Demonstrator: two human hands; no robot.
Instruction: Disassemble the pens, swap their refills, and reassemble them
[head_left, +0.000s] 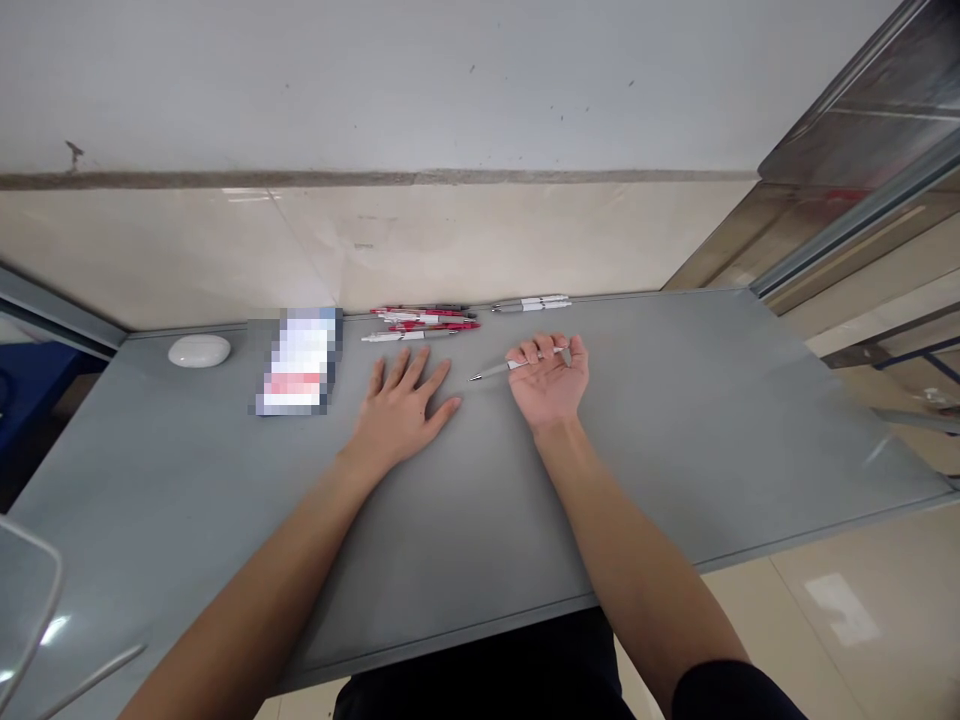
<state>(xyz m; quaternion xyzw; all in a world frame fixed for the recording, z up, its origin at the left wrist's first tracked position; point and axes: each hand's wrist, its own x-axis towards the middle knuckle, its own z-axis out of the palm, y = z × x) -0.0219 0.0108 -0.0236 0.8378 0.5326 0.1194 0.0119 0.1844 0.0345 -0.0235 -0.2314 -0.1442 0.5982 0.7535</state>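
My left hand (401, 410) lies palm down on the grey table, its fingers spread and nothing under them that shows. To its right, my right hand (550, 380) is turned palm up with its fingers curled round a white and grey pen (491, 372), whose metal tip points left toward my left hand. Beyond my left fingertips lies a pile of several red and white pens (426, 319), with a white pen (405, 337) along its near side. White pens (531, 303) rest side by side near the wall, beyond my right hand.
The grey table (465, 540) meets a tiled wall (480, 240) at the back. A blurred-out phone-like object (298, 362) and a white rounded case (199, 350) lie at the left. A white cable (52, 590) curves at the lower left.
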